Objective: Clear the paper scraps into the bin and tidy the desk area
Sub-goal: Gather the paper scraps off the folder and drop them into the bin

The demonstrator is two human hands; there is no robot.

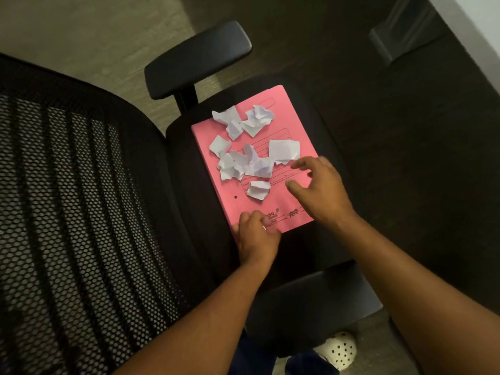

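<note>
You are looking down on a black office chair, whose mesh backrest fills the left of the view. A pink folder lies flat on the seat, its long side running from near to far. Scattered white paper scraps rest on top of it: a crumpled group at the far end, a thicker cluster across the middle, and one smaller piece lying alone, nearer to you than the others.

Your left hand is at the folder's near left corner, fingers curled and closed on that edge with the thumb on top of the cover. The scraps all lie beyond it, towards the far end, and none touches it.

Your right hand is over the right side of the folder, open, fingers spread and slightly bent, holding nothing. It is blurred, so you cannot tell whether the fingertips touch the cover. The flat square scrap sits just left of and beyond its index finger, and the lone small piece lies just to the left of its thumb.

One armrest stands at the far side of the seat; another is near you, under your right forearm. A white perforated clog shows on the floor at the near edge.
</note>
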